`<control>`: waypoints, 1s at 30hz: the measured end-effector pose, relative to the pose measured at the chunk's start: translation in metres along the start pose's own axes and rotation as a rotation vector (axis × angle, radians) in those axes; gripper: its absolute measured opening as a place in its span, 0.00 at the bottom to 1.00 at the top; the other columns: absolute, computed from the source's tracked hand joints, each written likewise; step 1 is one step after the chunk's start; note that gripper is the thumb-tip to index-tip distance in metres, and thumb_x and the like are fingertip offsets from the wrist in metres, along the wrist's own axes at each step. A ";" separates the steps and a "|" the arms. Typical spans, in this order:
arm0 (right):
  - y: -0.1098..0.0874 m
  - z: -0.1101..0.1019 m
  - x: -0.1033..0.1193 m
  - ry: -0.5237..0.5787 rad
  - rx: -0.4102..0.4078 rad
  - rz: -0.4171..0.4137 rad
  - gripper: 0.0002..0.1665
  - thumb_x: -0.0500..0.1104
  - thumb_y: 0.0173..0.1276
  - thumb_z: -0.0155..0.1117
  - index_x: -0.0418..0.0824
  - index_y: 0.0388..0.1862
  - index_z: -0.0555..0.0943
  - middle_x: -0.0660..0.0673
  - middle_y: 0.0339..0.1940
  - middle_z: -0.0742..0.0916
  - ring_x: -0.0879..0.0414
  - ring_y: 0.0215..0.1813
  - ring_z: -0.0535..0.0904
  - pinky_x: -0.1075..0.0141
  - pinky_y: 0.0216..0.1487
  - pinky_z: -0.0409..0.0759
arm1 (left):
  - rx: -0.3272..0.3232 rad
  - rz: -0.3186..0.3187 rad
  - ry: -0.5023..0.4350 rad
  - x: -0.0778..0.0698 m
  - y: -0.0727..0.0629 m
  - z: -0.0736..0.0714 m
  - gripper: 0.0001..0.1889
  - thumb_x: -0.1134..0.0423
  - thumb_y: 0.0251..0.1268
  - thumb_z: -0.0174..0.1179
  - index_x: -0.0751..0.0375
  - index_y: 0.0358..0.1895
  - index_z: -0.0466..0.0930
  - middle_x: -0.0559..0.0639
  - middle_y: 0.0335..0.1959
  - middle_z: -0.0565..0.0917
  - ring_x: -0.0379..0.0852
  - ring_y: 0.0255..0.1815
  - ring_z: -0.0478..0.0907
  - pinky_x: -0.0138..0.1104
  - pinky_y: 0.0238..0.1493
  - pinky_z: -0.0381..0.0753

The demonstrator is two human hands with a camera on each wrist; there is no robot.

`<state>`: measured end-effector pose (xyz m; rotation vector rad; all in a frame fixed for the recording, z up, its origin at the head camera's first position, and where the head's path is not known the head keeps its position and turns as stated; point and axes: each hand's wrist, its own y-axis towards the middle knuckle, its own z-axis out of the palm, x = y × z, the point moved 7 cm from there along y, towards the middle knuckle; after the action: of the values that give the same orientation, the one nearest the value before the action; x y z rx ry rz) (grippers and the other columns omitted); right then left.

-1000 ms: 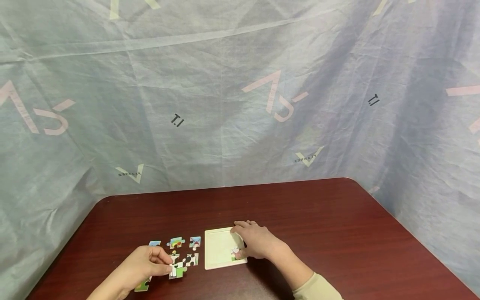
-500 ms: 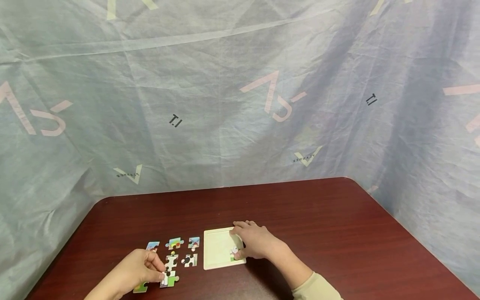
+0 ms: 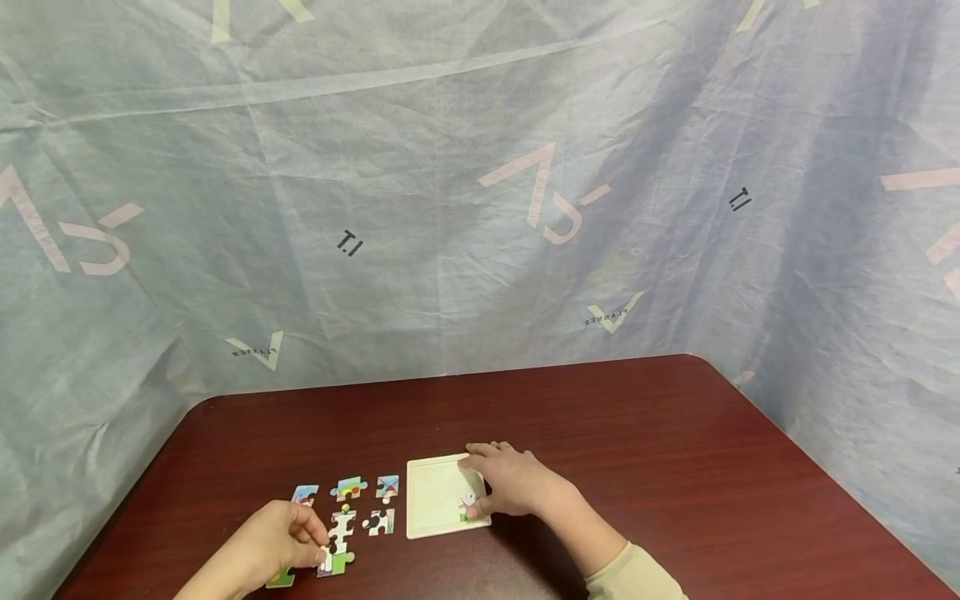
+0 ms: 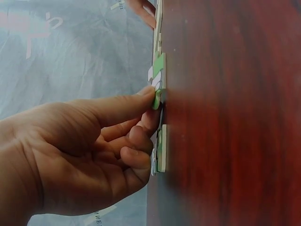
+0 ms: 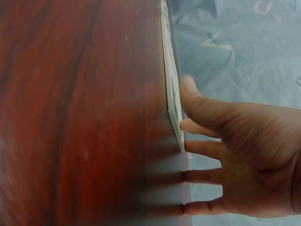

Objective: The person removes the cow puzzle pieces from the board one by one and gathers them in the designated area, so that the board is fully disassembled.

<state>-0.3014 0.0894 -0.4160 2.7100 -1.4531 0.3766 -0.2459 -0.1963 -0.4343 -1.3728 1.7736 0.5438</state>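
My left hand [image 3: 273, 542] pinches a green-and-white jigsaw piece [image 3: 341, 563] at its left edge, between thumb and fingertips. In the left wrist view this piece [image 4: 159, 70] is close over the tabletop, its far part seen past the thumb tip. Just beyond it in the head view lies a white jigsaw piece with black patches [image 3: 342, 523]. My right hand [image 3: 513, 481] rests spread on the right side of a square cream puzzle tray [image 3: 431, 496]. Inside the tray's lower right corner sits one jigsaw piece [image 3: 467, 500], partly covered by the right thumb.
Several other jigsaw pieces lie left of the tray, among them a windmill-like piece [image 3: 387, 486], a black-and-white piece [image 3: 382, 522] and a colourful piece [image 3: 349, 487]. A green piece [image 3: 281, 578] is partly behind the left hand. Grey cloth surrounds the dark red table [image 3: 600, 417].
My left hand has drawn the green-and-white piece left and slightly nearer, below the white piece with black patches. In the last half second it barely moves. The right hand stays on the tray.
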 end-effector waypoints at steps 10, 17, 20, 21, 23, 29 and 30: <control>0.001 0.000 -0.003 0.011 0.035 0.004 0.59 0.57 0.46 0.86 0.42 0.75 0.69 0.43 0.77 0.70 0.38 0.76 0.64 0.35 0.64 0.68 | -0.006 -0.006 0.013 0.000 0.000 0.000 0.07 0.73 0.53 0.72 0.63 0.31 0.82 0.48 0.23 0.79 0.47 0.28 0.74 0.36 0.30 0.74; 0.004 0.002 -0.003 -0.024 0.034 0.006 0.60 0.58 0.46 0.85 0.40 0.74 0.69 0.43 0.76 0.70 0.39 0.75 0.66 0.37 0.62 0.71 | 0.007 -0.047 0.009 -0.001 0.001 -0.001 0.07 0.73 0.55 0.72 0.65 0.33 0.82 0.49 0.25 0.79 0.48 0.29 0.75 0.38 0.31 0.76; 0.004 0.002 -0.004 -0.033 0.039 0.007 0.60 0.59 0.46 0.85 0.40 0.75 0.69 0.43 0.76 0.70 0.40 0.75 0.66 0.38 0.62 0.72 | 0.001 -0.059 0.001 -0.002 0.001 -0.001 0.07 0.72 0.56 0.72 0.65 0.34 0.82 0.49 0.26 0.79 0.48 0.29 0.74 0.39 0.31 0.76; 0.004 0.003 -0.004 -0.034 0.041 0.008 0.60 0.59 0.46 0.85 0.40 0.75 0.69 0.43 0.77 0.70 0.40 0.75 0.65 0.38 0.62 0.72 | -0.002 -0.060 -0.003 -0.003 0.000 -0.002 0.07 0.71 0.57 0.72 0.65 0.34 0.82 0.49 0.26 0.79 0.48 0.29 0.75 0.39 0.31 0.76; 0.004 0.003 -0.004 -0.033 0.041 0.013 0.60 0.59 0.46 0.84 0.41 0.75 0.68 0.43 0.77 0.69 0.41 0.75 0.65 0.38 0.63 0.71 | -0.008 -0.056 -0.020 -0.004 0.000 -0.002 0.07 0.70 0.57 0.72 0.65 0.35 0.81 0.49 0.26 0.78 0.48 0.30 0.75 0.38 0.31 0.76; 0.003 0.002 -0.004 -0.034 0.041 0.034 0.60 0.59 0.46 0.85 0.40 0.76 0.68 0.41 0.77 0.69 0.42 0.76 0.64 0.43 0.66 0.70 | -0.013 -0.034 -0.072 -0.013 0.002 0.001 0.09 0.66 0.61 0.71 0.65 0.39 0.82 0.50 0.29 0.79 0.49 0.33 0.75 0.38 0.33 0.77; 0.003 0.003 -0.003 -0.034 0.042 0.037 0.60 0.59 0.46 0.85 0.40 0.76 0.68 0.41 0.77 0.69 0.42 0.76 0.64 0.45 0.67 0.70 | -0.013 -0.033 -0.087 -0.015 0.003 0.002 0.10 0.65 0.62 0.70 0.66 0.40 0.81 0.50 0.30 0.79 0.49 0.34 0.76 0.39 0.34 0.77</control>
<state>-0.3054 0.0899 -0.4197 2.7388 -1.5224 0.3684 -0.2474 -0.1853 -0.4240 -1.3648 1.6776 0.5886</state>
